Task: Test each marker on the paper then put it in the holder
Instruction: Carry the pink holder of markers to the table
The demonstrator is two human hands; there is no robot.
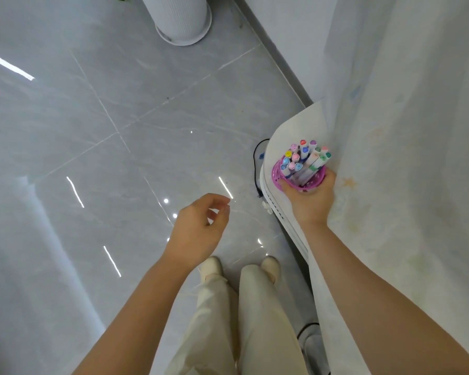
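Many markers (303,158) are standing in the pink holder (278,173) my right grip (309,201) is clutching, paper (290,128) curling behind; my left grip (198,228) is hanging loose, empty. I'm wanting a flat surface before testing.

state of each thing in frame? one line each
left hand: holds nothing, fingers loosely curled.
right hand: grips holder.
holder: held up, full of markers.
markers: capped, all standing in holder.
paper: curled beside holder, not flat.
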